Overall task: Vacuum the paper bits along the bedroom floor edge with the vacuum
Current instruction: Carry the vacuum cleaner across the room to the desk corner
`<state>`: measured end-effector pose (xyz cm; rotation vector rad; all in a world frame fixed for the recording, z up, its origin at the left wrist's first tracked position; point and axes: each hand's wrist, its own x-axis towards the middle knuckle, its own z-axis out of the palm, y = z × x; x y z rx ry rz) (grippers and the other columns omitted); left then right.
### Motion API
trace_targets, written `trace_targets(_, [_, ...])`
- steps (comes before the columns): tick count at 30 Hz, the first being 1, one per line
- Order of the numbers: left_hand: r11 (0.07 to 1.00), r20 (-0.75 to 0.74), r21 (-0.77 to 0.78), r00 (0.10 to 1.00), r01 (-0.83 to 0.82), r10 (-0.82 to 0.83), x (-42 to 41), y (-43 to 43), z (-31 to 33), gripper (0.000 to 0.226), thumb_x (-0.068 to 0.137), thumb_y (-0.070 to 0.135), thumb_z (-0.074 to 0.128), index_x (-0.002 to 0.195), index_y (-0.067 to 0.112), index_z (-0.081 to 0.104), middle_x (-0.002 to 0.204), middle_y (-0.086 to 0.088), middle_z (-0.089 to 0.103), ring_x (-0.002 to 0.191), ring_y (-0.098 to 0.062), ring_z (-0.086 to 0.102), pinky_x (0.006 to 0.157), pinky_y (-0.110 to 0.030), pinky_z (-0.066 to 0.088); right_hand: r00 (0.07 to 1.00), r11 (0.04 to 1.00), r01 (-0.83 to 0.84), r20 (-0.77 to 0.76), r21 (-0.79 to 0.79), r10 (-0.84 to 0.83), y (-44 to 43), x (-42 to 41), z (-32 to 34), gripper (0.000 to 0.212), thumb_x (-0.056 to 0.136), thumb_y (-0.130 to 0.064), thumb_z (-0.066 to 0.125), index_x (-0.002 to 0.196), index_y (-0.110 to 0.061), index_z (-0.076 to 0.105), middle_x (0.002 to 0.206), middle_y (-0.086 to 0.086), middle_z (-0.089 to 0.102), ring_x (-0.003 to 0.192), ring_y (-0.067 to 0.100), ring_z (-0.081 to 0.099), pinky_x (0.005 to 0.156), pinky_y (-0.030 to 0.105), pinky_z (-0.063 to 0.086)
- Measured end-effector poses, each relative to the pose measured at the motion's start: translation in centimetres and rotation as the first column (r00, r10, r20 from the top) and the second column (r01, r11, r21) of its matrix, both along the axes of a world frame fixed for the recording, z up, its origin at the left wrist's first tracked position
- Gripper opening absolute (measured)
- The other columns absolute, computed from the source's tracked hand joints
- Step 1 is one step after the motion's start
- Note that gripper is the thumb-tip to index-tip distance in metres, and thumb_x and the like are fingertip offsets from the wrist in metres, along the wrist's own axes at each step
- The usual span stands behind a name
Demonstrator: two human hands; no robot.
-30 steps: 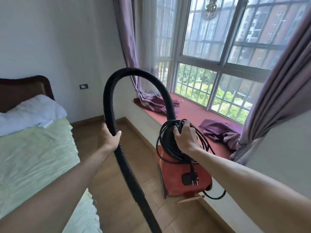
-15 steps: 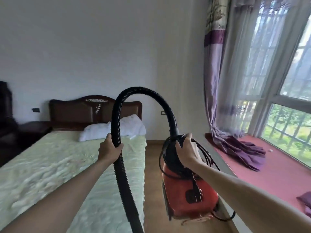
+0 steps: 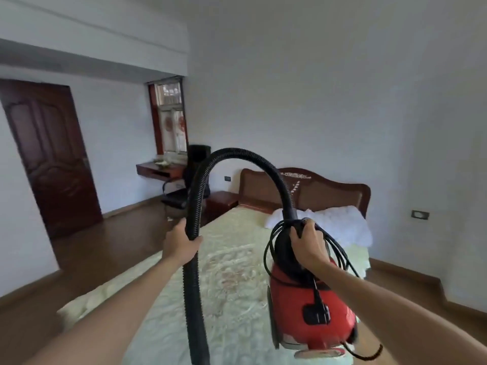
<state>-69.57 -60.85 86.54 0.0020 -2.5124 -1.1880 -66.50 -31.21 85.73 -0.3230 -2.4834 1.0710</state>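
Our right hand (image 3: 307, 245) is clamped on the black top handle of the red canister vacuum (image 3: 308, 309), holding it in the air above the pale green quilted bed (image 3: 232, 262), with loops of black power cord (image 3: 340, 248) gathered under the same grip. Our left hand (image 3: 181, 245), left of the vacuum, is wrapped around the black ribbed hose (image 3: 195, 285), which arches up and over to the vacuum's top. We see no paper bits from this angle.

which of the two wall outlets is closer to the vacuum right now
The wall outlet right of the bed's headboard, on the bare wall, is nearer the red vacuum. The other outlet sits left of the headboard, above the nightstand.
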Motion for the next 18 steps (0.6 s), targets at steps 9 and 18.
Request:
trace_targets(9, [0.954,0.020,-0.028,0.954,-0.299,0.299,2.8,-17.9,0.1,0.046,0.088,0.020,0.072,0.131,0.013,0.055,0.111,-0.006,0.068,0.090,-0.020,0.062,0.067,-0.025,0.045,0.955,0.954,-0.297,-0.018,-0.029,0.297,-18.7,-4.5,1.8,0.025,0.100,-0.032,0.048,0.111,-0.009,0.044,0.104,0.020,0.059,0.084,0.040,0.064,0.070,0.050,0.057])
trace_targets(18, [0.883,0.002,-0.059,0.884,-0.466,0.467,3.9,-34.4,0.7,0.045,0.088,0.022,0.071,0.128,0.011,0.054,0.113,-0.009,0.068,0.096,-0.029,0.067,0.084,-0.042,0.057,0.891,0.890,-0.453,0.000,-0.057,0.454,-36.2,-7.5,3.3,0.025,0.101,-0.035,0.047,0.107,-0.011,0.042,0.103,0.016,0.058,0.084,0.035,0.064,0.068,0.052,0.059])
